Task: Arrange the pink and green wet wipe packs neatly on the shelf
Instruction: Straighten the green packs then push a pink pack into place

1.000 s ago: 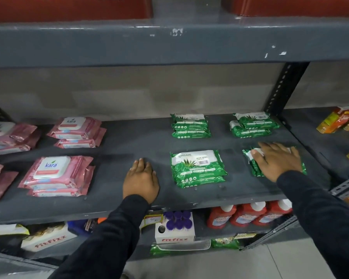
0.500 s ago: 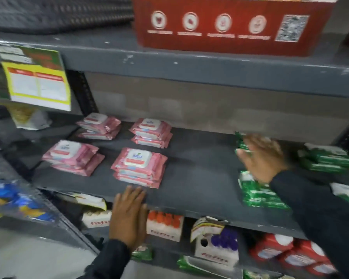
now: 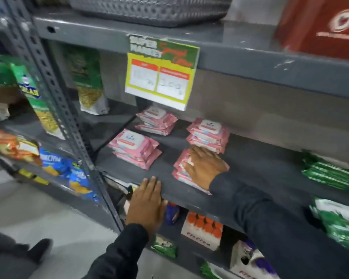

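Observation:
Several stacks of pink wet wipe packs lie on the grey shelf (image 3: 256, 166). My right hand (image 3: 205, 166) lies flat, fingers spread, on the front right pink stack (image 3: 179, 174). Other pink stacks sit at the front left (image 3: 134, 148), back left (image 3: 156, 120) and back right (image 3: 209, 134). Green wet wipe packs (image 3: 328, 172) are stacked at the shelf's right side, with more green packs (image 3: 340, 220) nearer the front right. My left hand (image 3: 146, 202) rests open and flat against the shelf's front edge, holding nothing.
A yellow and green price sign (image 3: 161, 71) hangs from the shelf above. A red box (image 3: 318, 25) and a grey basket (image 3: 149, 9) sit on that upper shelf. White cartons (image 3: 201, 230) stand below. Snack bags (image 3: 54, 164) fill the left rack. Someone's shoe (image 3: 38, 248) is on the floor.
My view has swung left. My right hand moved from the green packs across to the front right pink stack. My left hand stays on the shelf's front edge.

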The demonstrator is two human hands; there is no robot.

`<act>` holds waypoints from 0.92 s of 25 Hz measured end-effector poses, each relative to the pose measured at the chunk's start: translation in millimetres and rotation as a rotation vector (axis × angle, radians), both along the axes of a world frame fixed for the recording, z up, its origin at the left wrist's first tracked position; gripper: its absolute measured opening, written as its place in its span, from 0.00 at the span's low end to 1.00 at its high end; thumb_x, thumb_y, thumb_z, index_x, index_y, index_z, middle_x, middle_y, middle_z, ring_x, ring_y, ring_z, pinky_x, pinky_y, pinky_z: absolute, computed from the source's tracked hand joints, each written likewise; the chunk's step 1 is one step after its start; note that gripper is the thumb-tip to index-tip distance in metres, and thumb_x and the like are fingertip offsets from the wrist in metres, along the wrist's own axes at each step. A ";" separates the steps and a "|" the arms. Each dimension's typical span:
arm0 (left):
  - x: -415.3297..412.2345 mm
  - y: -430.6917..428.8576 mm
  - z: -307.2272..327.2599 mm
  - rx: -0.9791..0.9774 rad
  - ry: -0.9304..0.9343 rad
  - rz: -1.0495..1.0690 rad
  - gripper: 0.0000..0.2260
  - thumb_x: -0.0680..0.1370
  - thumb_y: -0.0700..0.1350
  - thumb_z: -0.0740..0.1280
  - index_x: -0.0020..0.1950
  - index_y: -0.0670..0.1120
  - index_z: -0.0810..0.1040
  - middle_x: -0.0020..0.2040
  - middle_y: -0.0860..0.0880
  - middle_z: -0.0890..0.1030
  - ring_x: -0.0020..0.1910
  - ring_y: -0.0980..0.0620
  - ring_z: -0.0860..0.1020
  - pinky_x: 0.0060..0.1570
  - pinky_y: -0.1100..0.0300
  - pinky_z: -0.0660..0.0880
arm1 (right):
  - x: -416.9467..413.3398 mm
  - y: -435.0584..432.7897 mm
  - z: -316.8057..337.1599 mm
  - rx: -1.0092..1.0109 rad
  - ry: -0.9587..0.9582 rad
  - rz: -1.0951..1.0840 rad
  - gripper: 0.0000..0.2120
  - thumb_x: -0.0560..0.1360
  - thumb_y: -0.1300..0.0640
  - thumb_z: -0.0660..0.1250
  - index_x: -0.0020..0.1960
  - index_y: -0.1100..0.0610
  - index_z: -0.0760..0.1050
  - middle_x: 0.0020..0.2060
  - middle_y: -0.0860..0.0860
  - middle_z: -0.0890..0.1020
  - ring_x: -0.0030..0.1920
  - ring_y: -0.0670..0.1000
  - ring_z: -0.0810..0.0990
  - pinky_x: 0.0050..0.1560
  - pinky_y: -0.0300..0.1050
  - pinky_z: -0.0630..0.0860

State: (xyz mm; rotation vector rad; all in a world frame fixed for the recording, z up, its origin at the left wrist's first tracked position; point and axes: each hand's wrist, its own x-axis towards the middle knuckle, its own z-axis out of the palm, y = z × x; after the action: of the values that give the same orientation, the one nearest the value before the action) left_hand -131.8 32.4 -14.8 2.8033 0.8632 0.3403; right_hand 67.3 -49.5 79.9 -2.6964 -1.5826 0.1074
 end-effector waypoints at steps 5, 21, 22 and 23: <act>-6.0 4.2 -8.1 0.031 -0.030 -0.050 0.27 0.77 0.55 0.57 0.71 0.43 0.68 0.72 0.43 0.69 0.71 0.39 0.67 0.69 0.46 0.62 | -8.2 -1.8 -10.6 0.012 -0.115 -0.059 0.32 0.79 0.39 0.44 0.78 0.54 0.50 0.78 0.50 0.53 0.76 0.51 0.53 0.76 0.48 0.48; -14.9 13.0 -3.2 0.124 0.064 -0.116 0.30 0.71 0.53 0.58 0.71 0.44 0.68 0.71 0.44 0.70 0.70 0.41 0.68 0.66 0.44 0.66 | -80.9 162.4 5.5 -0.070 0.028 0.276 0.33 0.79 0.41 0.49 0.78 0.54 0.44 0.79 0.49 0.44 0.77 0.49 0.41 0.75 0.53 0.41; -13.8 13.1 -5.5 0.121 0.063 -0.117 0.30 0.70 0.53 0.61 0.71 0.44 0.68 0.72 0.44 0.70 0.70 0.41 0.68 0.66 0.44 0.66 | -78.7 161.0 -1.7 -0.064 0.009 0.267 0.34 0.79 0.41 0.49 0.78 0.53 0.43 0.79 0.48 0.43 0.77 0.49 0.40 0.74 0.52 0.40; -14.2 13.5 -3.9 0.106 0.078 -0.120 0.31 0.70 0.53 0.64 0.72 0.44 0.68 0.72 0.44 0.70 0.71 0.41 0.67 0.67 0.44 0.65 | -78.5 159.6 -8.6 -0.042 0.009 0.271 0.34 0.78 0.41 0.50 0.78 0.53 0.42 0.79 0.48 0.42 0.77 0.48 0.39 0.74 0.51 0.38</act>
State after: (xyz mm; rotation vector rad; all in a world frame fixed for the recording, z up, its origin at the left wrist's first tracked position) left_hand -146.0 45.9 -18.7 2.9681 0.7074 0.2672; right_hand -11.2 110.1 71.3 -2.4892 -1.9554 0.1564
